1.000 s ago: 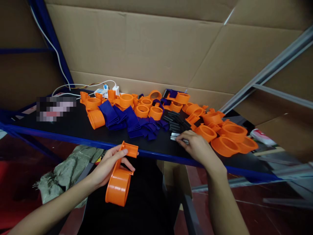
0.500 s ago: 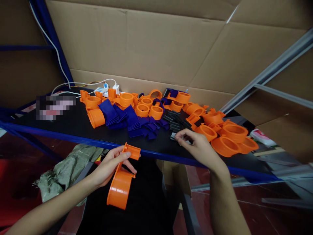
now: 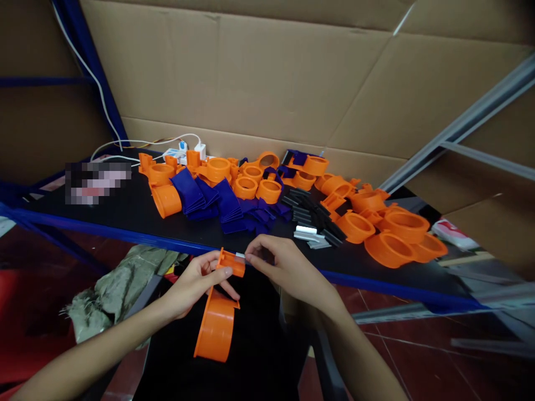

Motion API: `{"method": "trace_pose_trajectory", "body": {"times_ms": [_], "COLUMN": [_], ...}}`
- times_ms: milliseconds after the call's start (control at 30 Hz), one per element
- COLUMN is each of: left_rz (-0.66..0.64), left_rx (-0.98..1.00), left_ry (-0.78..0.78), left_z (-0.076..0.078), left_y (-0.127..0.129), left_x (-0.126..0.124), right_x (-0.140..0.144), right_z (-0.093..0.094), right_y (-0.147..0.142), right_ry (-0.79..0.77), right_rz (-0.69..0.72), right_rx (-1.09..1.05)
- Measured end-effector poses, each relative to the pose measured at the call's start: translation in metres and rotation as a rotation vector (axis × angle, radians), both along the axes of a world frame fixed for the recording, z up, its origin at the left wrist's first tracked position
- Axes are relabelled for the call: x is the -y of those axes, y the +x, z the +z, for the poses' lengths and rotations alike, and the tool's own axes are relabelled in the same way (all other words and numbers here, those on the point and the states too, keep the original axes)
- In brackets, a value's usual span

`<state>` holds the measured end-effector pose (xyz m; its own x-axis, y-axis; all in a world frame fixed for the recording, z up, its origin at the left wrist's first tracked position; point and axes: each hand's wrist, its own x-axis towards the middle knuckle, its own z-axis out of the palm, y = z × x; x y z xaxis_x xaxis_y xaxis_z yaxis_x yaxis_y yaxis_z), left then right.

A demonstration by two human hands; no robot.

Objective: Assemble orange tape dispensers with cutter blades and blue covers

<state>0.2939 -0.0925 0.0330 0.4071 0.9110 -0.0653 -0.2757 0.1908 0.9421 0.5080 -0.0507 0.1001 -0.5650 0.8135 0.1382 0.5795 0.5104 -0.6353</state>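
Carrying a metal blade (image 3: pixel 240 255) from the table (image 3: pixel 125 220), right hand (image 3: pixel 284 267) pinching it against left hand (image 3: pixel 196 281)'s orange holder (image 3: pixel 217 317)

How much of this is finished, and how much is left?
Nothing finished shows. The left hand holds one orange shell, and the right hand sets a small toothed metal blade at its top end. Many orange shells, blue pieces, black strips and blades lie loose on the shelf.

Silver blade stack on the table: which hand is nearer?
Right. The right hand is just below and left of the silver blade stack; the left hand, holding the orange dispenser body, is farther left.
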Motion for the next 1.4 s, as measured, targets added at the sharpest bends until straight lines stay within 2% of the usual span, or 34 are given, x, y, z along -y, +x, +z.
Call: {"method": "trace_pose_trajectory", "body": {"times_ms": [167,467,733,933,1000,1067,1167,1233,1400], "left_rz": [-0.009,-0.016,-0.017,-0.017,-0.016,-0.001,0.014,0.014,0.001], "left_rx": [-0.012,-0.029,-0.046,0.013,0.051,0.065,0.064,0.065,0.066], "left_ry": [-0.021,-0.032,-0.029,-0.103,-0.13,-0.145,-0.151,-0.155,-0.162], "left_z": [-0.002,-0.006,-0.009,-0.004,-0.001,0.001,0.003,0.003,0.003], "left_y": [0.001,0.001,0.002,-0.001,-0.002,-0.002,-0.003,-0.004,-0.004], "left_x": [-0.001,-0.001,0.0,-0.001,-0.001,-0.002,-0.003,-0.003,-0.001], "right_x": [0.002,-0.003,-0.005,-0.008,-0.014,-0.024,-0.043,-0.053,-0.063], "right_z": [0.0,-0.012,-0.019,-0.016,-0.011,-0.007,-0.009,-0.014,-0.029], "right_y": [-0.001,-0.007,-0.015,-0.019,-0.016,-0.011,-0.001,0.003,0.0], "right_ry": [0.031,-0.005,0.069,0.082,0.129,0.241,0.409,0.447,0.444], "right_rz": [0.005,0.058,0.048,0.02,-0.037,-0.165,-0.419,-0.548,-0.639], "right_rx": [0.027,0.009,0.081,0.075,0.035,0.035,0.183,0.308,0.438]}}
